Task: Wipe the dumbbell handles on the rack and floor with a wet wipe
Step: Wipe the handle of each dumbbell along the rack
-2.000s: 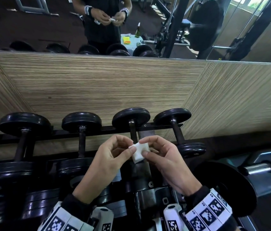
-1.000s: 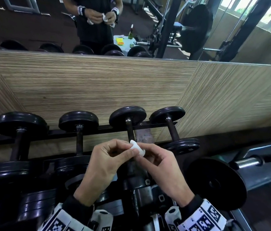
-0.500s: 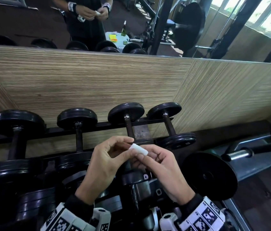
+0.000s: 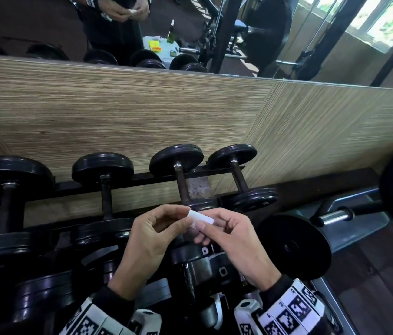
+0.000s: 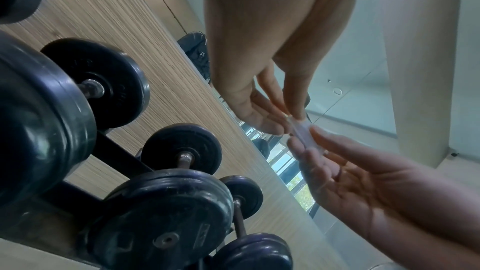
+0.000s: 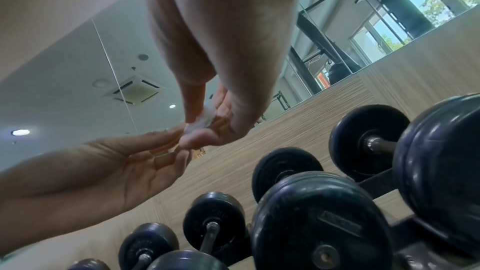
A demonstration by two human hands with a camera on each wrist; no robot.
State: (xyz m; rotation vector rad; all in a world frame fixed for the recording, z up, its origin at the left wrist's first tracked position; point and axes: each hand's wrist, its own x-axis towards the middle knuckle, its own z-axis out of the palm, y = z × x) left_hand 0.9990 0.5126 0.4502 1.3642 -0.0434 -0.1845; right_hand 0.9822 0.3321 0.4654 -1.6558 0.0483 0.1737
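A small white wet wipe, folded into a narrow strip, is held over the dumbbell rack. My left hand pinches its left end between thumb and forefinger. My right hand pinches the other end. The left wrist view shows the wipe between both sets of fingertips, and the right wrist view shows the wipe bunched the same way. Black dumbbells lie across the rack with bare metal handles, one handle just beyond my hands, another handle to its right, another handle to the left.
A barbell with a large black plate and chrome sleeve lies low at the right on a grey frame. A wood-grain wall panel stands right behind the rack, with a mirror above it. More dumbbells fill the lower tier.
The wipe has gone from a flat square held between both hands to a narrow folded strip. Both hands stay together over the rack, and the head view has swung slightly rightward.
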